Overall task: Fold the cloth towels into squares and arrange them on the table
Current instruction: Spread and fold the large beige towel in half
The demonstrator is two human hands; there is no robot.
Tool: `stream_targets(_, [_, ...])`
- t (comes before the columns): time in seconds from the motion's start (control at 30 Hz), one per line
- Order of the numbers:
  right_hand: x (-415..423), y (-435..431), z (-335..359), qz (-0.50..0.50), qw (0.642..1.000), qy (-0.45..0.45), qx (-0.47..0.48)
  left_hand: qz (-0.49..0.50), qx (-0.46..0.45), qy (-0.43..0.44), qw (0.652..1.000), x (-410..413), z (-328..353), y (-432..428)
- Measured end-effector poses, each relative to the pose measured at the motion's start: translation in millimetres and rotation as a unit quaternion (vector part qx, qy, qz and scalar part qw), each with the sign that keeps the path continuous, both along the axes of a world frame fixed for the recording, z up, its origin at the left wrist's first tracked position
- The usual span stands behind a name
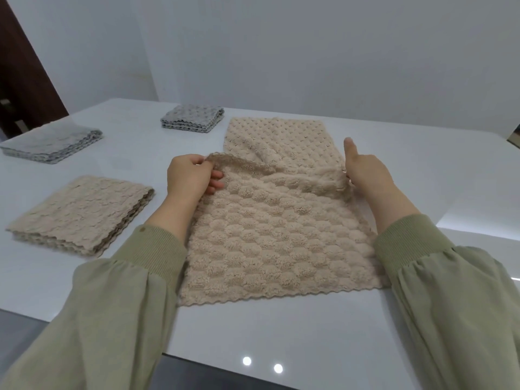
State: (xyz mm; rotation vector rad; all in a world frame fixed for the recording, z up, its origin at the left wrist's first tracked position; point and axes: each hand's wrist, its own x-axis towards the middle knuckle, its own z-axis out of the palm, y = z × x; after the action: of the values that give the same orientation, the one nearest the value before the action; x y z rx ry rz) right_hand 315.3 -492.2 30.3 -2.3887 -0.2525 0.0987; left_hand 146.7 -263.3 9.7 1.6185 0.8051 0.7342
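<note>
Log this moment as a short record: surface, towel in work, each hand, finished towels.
surface: white table
in work: beige towel, lying lengthwise, scalloped edge lifted mid-fold
left hand: pinches the left corner of the lifted edge
right hand: grips the right side of the lifted edge, thumb up
done: folded beige towel, near left; folded grey towel, far left; second grey towel, far centre

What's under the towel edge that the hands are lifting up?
More of the same beige towel, lying flat on the white table. The left hand and right hand hold the edge up. Anything right below the flap is covered, so I can't see it.
</note>
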Motion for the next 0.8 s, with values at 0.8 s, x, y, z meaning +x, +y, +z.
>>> stream_targets(0.8, [-24.7,10.7,30.7,0.074,0.926,0.040,0.368,-0.123,-0.269,-0.318,0.901,0.9,15.4,2.1])
